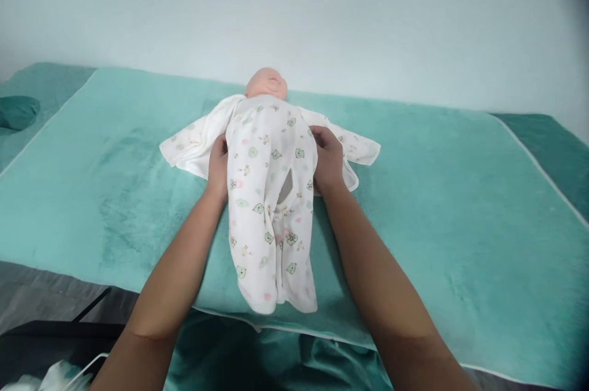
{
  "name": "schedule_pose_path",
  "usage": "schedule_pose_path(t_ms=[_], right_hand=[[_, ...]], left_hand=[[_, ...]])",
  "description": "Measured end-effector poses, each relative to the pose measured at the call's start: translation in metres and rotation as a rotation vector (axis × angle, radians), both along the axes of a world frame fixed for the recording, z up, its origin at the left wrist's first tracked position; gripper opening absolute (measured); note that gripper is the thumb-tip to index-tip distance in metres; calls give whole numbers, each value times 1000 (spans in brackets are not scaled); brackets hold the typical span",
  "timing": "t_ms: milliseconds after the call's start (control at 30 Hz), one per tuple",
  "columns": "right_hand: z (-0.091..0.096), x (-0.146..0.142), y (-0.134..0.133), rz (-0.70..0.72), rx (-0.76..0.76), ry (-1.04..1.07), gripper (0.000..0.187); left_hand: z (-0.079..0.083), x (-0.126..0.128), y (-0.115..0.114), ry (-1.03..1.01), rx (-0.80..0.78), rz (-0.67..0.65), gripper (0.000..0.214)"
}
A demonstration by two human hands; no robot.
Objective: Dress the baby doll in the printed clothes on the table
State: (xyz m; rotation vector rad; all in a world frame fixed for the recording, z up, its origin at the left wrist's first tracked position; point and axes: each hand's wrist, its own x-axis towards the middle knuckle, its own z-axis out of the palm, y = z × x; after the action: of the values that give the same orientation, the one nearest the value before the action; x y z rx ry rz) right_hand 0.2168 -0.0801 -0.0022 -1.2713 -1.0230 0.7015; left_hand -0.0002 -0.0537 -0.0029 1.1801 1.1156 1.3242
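Observation:
A baby doll (267, 83) lies on its back, its head toward the wall. White printed baby pants (271, 158), with a split at the crotch, are spread over its front, legs pointing toward me. Sleeves of a white baby shirt (196, 136) stretch out to both sides beneath the pants. My left hand (219, 167) grips the left side of the pants, fingers mostly hidden behind the cloth. At the opposite side, my right hand (328, 158) has its fingers curled at the pants' edge. The doll's body and legs are covered.
A light green plush cover (437, 213) lies over the table, with darker green fabric (547, 145) at the ends. A pale wall (322, 16) rises behind. At the lower left are a dark chair-like object (59, 339) and a partly visible white-and-green item (59, 375).

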Motion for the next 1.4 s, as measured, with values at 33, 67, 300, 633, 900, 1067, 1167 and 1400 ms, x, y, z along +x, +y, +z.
schedule_pose_path(t_ms=[33, 67, 300, 633, 900, 1067, 1167, 1400], right_hand=[[-1, 0, 1, 0, 13, -26, 12], [-1, 0, 1, -6, 29, -65, 12], [14, 11, 26, 97, 123, -315, 9], [33, 33, 69, 398, 91, -457, 13], [4, 28, 109, 192, 189, -615, 13], [-5, 19, 98, 105, 201, -570, 15], [-6, 16, 81, 61, 249, -568, 14], [-12, 11, 40, -26, 251, -538, 13]], left_hand=[[-1, -2, 1, 58, 67, 39, 31], [0, -4, 3, 121, 134, 88, 29], [28, -9, 42, 488, 402, 27, 20], [35, -8, 88, 685, 472, -238, 12], [15, 5, 119, 615, 442, -28, 9], [9, 7, 108, 579, 457, -34, 4], [10, 3, 92, 562, 511, -26, 15], [5, -14, 52, 637, 512, 122, 24]])
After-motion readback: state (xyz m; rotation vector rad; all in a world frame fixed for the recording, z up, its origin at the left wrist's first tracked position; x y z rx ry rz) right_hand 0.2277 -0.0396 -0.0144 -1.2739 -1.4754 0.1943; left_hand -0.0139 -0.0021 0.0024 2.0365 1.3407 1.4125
